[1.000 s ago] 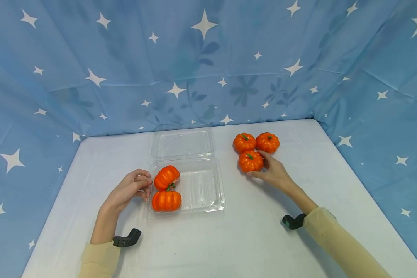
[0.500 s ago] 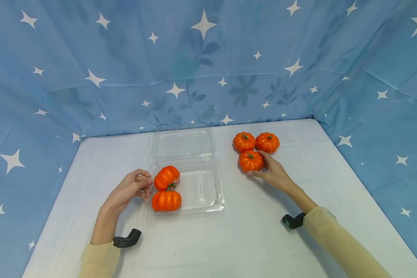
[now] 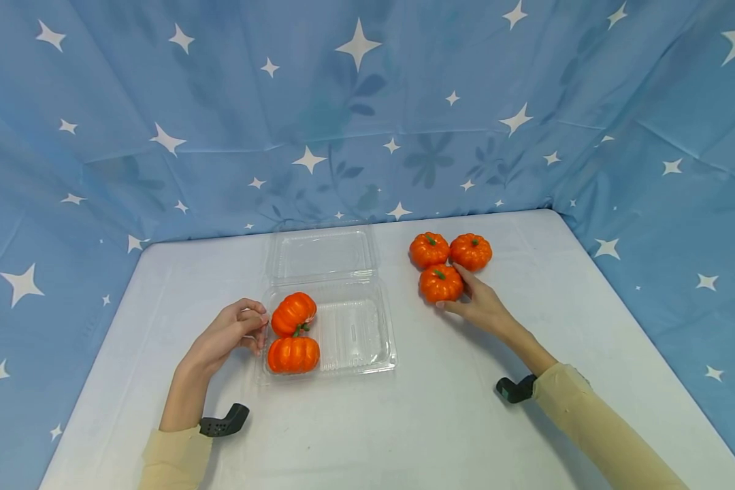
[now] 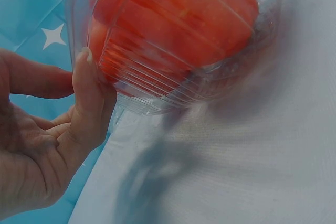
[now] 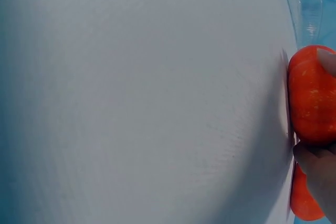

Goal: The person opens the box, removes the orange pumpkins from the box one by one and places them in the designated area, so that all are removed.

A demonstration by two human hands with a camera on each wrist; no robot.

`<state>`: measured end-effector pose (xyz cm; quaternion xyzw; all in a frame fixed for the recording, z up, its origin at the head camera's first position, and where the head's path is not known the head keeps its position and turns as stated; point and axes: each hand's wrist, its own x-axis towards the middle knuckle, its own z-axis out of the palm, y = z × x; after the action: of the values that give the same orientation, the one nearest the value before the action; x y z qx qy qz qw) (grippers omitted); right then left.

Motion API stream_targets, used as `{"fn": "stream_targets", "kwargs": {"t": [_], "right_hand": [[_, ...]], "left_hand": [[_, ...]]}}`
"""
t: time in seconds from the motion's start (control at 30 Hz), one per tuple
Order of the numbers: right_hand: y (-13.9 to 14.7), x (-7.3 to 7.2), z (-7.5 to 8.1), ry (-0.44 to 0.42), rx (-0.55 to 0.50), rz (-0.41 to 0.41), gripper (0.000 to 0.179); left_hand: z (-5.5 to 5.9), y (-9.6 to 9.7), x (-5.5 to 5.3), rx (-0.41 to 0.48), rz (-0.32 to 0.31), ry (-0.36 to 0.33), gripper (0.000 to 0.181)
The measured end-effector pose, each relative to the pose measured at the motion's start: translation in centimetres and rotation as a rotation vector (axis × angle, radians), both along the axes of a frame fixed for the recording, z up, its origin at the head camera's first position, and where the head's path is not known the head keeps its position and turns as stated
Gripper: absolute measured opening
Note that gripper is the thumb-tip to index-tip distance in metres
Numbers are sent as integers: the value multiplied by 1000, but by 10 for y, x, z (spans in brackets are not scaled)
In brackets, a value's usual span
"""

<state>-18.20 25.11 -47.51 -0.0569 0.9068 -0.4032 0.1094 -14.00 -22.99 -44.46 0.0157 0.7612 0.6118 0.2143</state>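
A clear plastic clamshell box [image 3: 352, 333] lies with its lid folded back on the white table. My left hand [image 3: 229, 335] pinches its left rim; the left wrist view has thumb and fingers [image 4: 88, 95] at the box's edge. Inside, along the left side, two small orange pumpkins [image 3: 294, 355] rest on their sides, stems close together. To the right, my right hand [image 3: 485, 307] grips another pumpkin [image 3: 439, 286] between thumb and fingers, low over the table. In the right wrist view, the thumb lies on this pumpkin [image 5: 311, 100], partly cut off by the frame edge.
Two more pumpkins, one [image 3: 429, 250] and its neighbour [image 3: 471, 252], sit right behind the gripped one. The lid [image 3: 326, 253] lies flat near the back edge. A blue star-patterned curtain [image 3: 367, 122] rises behind and at both sides of the white table [image 3: 367, 429].
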Motion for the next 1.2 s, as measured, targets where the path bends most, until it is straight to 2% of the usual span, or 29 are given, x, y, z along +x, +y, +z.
{"fn": "stream_targets", "kwargs": {"t": [0.23, 0.4, 0.5, 0.73, 0.87, 1.1, 1.2], "right_hand": [[2, 1, 1, -43, -6, 3, 106], [2, 1, 1, -27, -37, -7, 110], [2, 1, 2, 1, -63, -22, 108], [-1, 3, 9, 89, -120, -33, 88], [-4, 7, 14, 116, -136, -53, 88], [-17, 13, 22, 237, -167, -53, 81], [-25, 17, 26, 258, -154, -57, 79]], "left_hand": [[0, 0, 0, -1, -5, 1, 27], [1, 0, 0, -1, -4, -1, 28], [1, 0, 0, -2, -3, -1, 28], [0, 0, -1, -5, -2, 3, 28], [-1, 0, -2, -7, -6, 4, 28], [0, 0, -2, -6, -6, 1, 29], [0, 0, -1, -2, -2, -1, 28]]}}
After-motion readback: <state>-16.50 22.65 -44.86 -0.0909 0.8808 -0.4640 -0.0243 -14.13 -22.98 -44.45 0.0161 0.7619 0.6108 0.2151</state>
